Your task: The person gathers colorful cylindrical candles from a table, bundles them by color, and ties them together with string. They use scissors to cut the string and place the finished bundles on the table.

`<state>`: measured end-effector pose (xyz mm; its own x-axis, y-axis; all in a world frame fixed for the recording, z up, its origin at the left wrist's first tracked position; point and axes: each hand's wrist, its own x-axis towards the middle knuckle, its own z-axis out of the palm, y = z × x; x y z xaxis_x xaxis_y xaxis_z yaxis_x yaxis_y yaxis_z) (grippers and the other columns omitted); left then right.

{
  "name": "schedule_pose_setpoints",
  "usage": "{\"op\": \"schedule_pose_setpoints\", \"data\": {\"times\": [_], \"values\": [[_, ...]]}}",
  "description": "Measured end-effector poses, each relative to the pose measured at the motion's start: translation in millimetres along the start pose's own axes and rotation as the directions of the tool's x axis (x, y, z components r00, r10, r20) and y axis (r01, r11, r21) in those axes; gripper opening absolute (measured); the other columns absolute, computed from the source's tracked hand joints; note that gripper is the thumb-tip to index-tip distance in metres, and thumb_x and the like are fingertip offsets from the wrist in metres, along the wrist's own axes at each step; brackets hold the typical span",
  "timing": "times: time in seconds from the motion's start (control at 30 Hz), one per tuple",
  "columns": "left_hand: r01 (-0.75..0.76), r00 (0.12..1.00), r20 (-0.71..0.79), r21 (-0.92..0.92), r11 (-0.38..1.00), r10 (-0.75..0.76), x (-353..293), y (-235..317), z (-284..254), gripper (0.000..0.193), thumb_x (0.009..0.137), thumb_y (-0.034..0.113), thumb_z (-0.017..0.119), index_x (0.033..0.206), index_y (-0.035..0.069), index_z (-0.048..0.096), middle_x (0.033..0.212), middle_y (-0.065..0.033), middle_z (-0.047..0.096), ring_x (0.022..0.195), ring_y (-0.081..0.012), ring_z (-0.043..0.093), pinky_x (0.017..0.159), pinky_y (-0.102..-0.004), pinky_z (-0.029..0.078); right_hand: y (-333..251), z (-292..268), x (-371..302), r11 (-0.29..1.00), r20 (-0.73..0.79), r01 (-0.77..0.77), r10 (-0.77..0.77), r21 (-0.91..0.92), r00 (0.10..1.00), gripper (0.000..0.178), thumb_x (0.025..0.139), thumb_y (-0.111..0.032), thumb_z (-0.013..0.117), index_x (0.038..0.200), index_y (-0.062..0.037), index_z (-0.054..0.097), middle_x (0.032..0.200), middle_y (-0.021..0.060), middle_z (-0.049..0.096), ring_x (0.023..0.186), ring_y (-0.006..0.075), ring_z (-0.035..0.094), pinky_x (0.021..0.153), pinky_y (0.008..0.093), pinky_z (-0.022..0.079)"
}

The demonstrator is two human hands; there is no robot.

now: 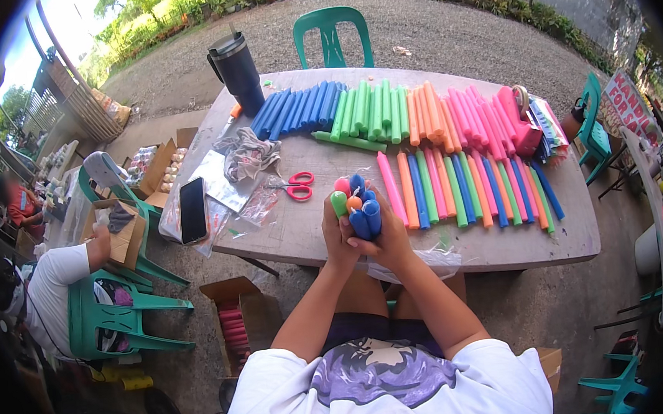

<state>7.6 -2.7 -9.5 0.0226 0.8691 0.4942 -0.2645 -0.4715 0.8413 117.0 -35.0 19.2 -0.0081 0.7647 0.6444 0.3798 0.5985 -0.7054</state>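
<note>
Both my hands are wrapped round an upright bundle of candles [356, 200] just over the table's near edge. Its tops show blue, green, pink and orange. My left hand [337, 236] closes on the bundle's left side and my right hand [392, 237] on its right; the lower ends are hidden. Right of my hands lies a row of mixed-colour candles [469, 190], side by side. Behind it are groups of blue candles [296, 111], green candles [371, 112], orange candles [430, 114] and pink candles [484, 118]. Red-handled scissors [300, 186] lie to the left of my hands.
On the table's left are a phone [192, 210], a crumpled cloth [251, 155], plastic bags and a dark tumbler [238, 73]. A red tape dispenser [524, 126] is at right. An open carton [234, 333] of pinkish-red candles stands below. Another person [59, 295] sits at left.
</note>
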Motion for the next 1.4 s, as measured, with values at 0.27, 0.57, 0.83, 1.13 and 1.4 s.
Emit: {"op": "schedule_pose_setpoints", "data": {"times": [0.27,0.57,0.83,1.13,1.4], "values": [[0.022,1.0,0.022,0.027,0.999,-0.022,0.0,6.3,-1.8,0.081,0.088,0.063,0.045,0.138,0.0,0.031,0.125,-0.0124,0.051,0.109,-0.0203,0.055,0.093,-0.0356,0.046,3.5,0.9,-1.1,0.997,0.013,-0.006,0.005,0.082,1.0,0.088,0.073,-0.036,0.074,0.142,-0.0021,0.031,0.11,0.0249,0.06,0.097,0.039,0.062,0.081,0.0402,0.05],[-0.021,1.0,-0.004,-0.031,0.999,0.021,-1.0,-0.9,-0.4,0.08,0.091,0.058,0.043,0.141,-0.002,0.024,0.127,-0.0124,0.048,0.113,-0.0208,0.052,0.099,-0.0367,0.039,7.7,0.2,-9.8,0.98,0.029,-0.158,0.156,0.121,0.987,0.066,0.077,-0.025,0.073,0.13,-0.0034,0.042,0.107,0.0213,0.061,0.095,0.0352,0.064,0.08,0.0384,0.05],[-0.119,0.986,-0.096,0.181,0.976,0.138,2.0,13.4,8.6,0.064,0.09,0.058,0.044,0.111,-0.002,0.047,0.087,-0.0078,0.056,0.075,-0.0161,0.054,0.066,-0.0304,0.045,4.2,0.2,-8.1,0.973,-0.028,-0.192,0.197,0.126,0.98,0.058,0.076,-0.017,0.074,0.125,-0.0038,0.046,0.099,0.0172,0.062,0.087,0.0292,0.063,0.077,0.0358,0.05],[0.066,0.994,-0.1,0.162,0.985,-0.051,-1.4,14.5,2.0,0.031,0.086,0.02,0.058,0.107,-0.002,0.053,0.091,-0.0055,0.058,0.081,-0.0127,0.056,0.073,-0.0271,0.046,4.6,2.1,-3.1,0.948,-0.091,-0.226,0.251,0.224,0.964,0.054,0.077,-0.014,0.074,0.121,-0.0034,0.044,0.095,0.0094,0.058,0.084,0.0169,0.058,0.075,0.0323,0.048],[0.325,0.916,-0.192,-0.157,0.933,-0.351,13.3,19.4,-6.4,0.027,0.089,0.017,0.056,0.108,0.0,0.049,0.084,-0.0052,0.058,0.074,-0.0126,0.057,0.068,-0.0271,0.048,-5.7,2.3,30.0,0.7,0.163,-0.586,0.576,0.408,0.801,0.054,0.077,-0.019,0.076,0.118,-0.0022,0.045,0.092,0.0059,0.059,0.08,0.0153,0.06,0.072,0.0305,0.05]]}}
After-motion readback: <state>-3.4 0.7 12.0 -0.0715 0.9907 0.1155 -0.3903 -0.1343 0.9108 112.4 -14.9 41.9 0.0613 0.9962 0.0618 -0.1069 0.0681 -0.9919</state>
